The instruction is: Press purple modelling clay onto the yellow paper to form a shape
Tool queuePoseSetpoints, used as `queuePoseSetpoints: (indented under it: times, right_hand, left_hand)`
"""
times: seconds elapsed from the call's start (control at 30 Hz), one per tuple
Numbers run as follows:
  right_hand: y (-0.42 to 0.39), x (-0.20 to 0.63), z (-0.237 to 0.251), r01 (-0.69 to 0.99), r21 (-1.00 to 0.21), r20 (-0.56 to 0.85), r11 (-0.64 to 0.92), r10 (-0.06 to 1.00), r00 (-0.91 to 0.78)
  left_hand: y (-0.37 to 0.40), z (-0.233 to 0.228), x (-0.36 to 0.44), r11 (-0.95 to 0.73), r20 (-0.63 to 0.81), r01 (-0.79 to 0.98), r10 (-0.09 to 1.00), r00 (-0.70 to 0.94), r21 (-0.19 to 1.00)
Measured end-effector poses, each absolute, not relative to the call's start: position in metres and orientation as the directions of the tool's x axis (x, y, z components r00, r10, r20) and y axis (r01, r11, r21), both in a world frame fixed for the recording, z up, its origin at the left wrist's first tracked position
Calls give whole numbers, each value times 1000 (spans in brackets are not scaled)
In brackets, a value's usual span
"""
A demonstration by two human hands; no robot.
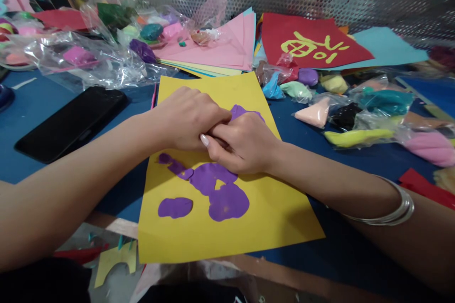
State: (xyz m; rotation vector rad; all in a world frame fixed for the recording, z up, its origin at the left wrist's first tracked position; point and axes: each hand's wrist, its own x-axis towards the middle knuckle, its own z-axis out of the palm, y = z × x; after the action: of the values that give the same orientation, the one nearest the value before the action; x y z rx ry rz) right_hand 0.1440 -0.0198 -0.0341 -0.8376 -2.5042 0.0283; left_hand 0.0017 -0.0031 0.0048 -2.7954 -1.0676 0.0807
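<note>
The only signs stand on the red sheet (313, 40) at the back right of the table: yellow clay strokes (309, 47) pressed flat on it, shaped like written characters. They lie turned away from the camera and cannot be read from here; the left group looks like one boxy character with crossing bars, the right group like a few short slanted strokes with a small loop. The purple clay shapes (213, 189) on the yellow sheet (256, 227) are flat blobs, and whether they form any character cannot be told. The black phone (71, 123) shows a dark screen with nothing written on it
</note>
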Motion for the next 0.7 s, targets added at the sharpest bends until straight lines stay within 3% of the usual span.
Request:
queuePoseSetpoints:
  times: [0.7]
  right_hand:
    - [-19, 144, -34, 551, -192, 456, 813, 570, -683]
  left_hand:
    - [-4, 7, 3, -720, -48, 678, 690, 722, -149]
